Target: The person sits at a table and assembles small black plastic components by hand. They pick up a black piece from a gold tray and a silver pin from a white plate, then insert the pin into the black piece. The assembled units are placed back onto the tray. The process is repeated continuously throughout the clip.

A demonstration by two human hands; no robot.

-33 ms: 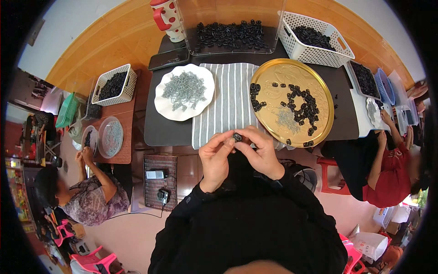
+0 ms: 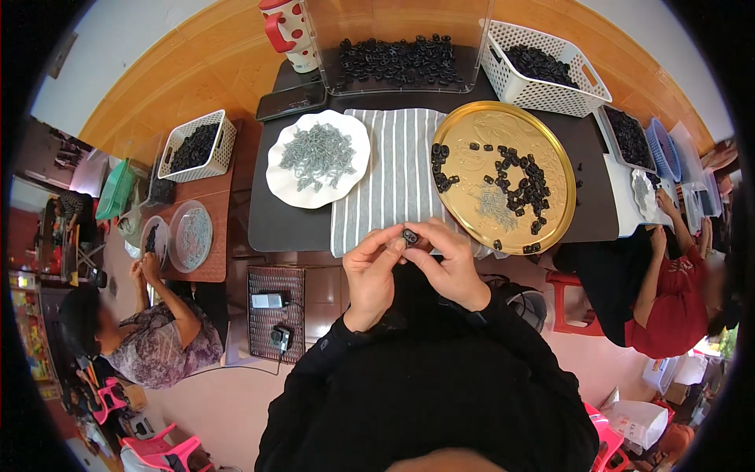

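My left hand and my right hand meet at the near edge of a grey-and-white striped cloth. Between their thumbs and fingertips they pinch a small black oval plastic piece with two holes. Just right of my right hand is a round gold tray. It carries many similar black pieces and a heap of thin metal springs. Left of the cloth, a white scalloped plate holds a pile of small grey, spring-like pieces.
Behind the cloth stand a clear bin of black pieces and a white basket of more. A phone and a spotted cup sit at back left. Two people work at side tables, left and right.
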